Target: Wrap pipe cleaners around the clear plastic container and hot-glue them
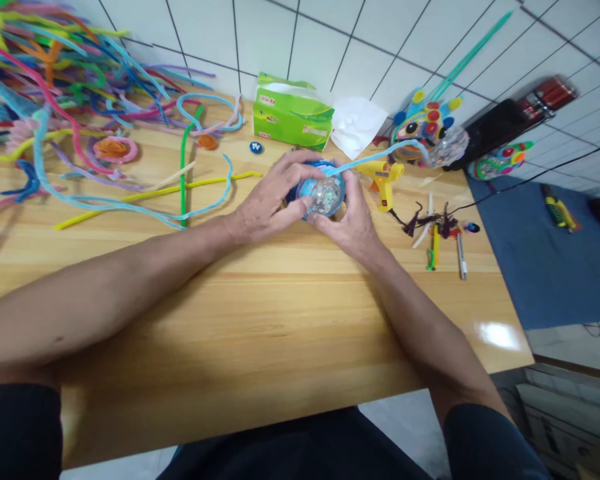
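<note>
Between my hands is the clear, rounded end of a plastic bottle (326,197), its side wrapped in blue pipe cleaner. My left hand (275,193) grips it from the left, thumb and fingers on the rim. From the right, my right hand (353,217) closes round the other side. A light blue pipe cleaner (373,158) runs from the bottle's top edge up to the right, its far end curling down near a decorated bottle. The bottle's underside is hidden by my hands.
A heap of coloured pipe cleaners (55,87) covers the back left. Behind my hands stands a green tissue pack (293,113). To the right are a yellow glue gun (384,181), a decorated bottle (420,127), a utility knife (461,257) and a dark flask (505,127).
</note>
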Motion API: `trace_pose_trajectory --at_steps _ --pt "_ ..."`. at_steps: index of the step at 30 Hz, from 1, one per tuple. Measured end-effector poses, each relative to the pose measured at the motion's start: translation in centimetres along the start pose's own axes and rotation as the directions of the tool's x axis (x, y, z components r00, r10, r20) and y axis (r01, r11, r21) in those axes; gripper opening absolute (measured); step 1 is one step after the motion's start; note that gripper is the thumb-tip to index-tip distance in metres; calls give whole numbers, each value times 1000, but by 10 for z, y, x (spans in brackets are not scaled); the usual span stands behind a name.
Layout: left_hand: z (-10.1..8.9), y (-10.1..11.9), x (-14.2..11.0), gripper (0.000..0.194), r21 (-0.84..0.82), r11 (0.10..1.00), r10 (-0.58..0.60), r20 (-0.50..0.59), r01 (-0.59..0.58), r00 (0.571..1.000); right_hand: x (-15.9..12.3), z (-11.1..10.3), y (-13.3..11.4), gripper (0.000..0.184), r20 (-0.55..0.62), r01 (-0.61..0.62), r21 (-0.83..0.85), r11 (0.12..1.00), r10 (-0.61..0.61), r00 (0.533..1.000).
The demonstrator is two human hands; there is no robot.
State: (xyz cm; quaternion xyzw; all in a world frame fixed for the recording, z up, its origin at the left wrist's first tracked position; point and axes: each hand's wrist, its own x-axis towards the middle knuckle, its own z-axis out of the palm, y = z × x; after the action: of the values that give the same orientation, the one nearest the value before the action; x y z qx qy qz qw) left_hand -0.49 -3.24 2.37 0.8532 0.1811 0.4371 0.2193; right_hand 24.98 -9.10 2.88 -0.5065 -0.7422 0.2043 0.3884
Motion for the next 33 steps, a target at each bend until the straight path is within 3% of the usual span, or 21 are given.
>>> trace_pose_trajectory --at_steps 5,8,13,15,17,20,23,27,33 --pt "-2 -11 -4 61 25 999 18 53 -20 998 1 4 3 102 -32 -11 51 999 13 999" --pt "-2 -15 -5 64 27 1000 6 44 -8 999 3 -6 1 83 -126 -46 87 995 57 990" --pt "-2 -23 -5 67 20 1000 8 31 -9 999 6 -58 9 39 -396 -141 62 988 154 905" --pt "-2 -25 -5 69 11 1000 8 28 -8 1000 2 -81 22 32 -496 -196 -38 980 151 855" --pt "-1 -27 -6 73 -3 1000 -2 29 2 1000 -5 -98 40 38 -552 -269 -191 944 123 825" --pt "1 -27 -6 81 -27 1000 -12 22 13 1000 -16 -106 68 54 -536 -369 -311 876 159 829" --pt "4 -27 -5 81 -48 999 -11 -1 11 1000 -20 -97 83 59 -475 -430 -316 846 251 843" --pt "6 -28 -5 83 -60 998 -14 -26 12 1000 -14 -85 80 47 -409 -456 -298 839 319 855" --pt "7 -27 -4 86 -34 999 -35 -8 35 999 -1 -86 75 35 -311 -436 -284 854 348 884"
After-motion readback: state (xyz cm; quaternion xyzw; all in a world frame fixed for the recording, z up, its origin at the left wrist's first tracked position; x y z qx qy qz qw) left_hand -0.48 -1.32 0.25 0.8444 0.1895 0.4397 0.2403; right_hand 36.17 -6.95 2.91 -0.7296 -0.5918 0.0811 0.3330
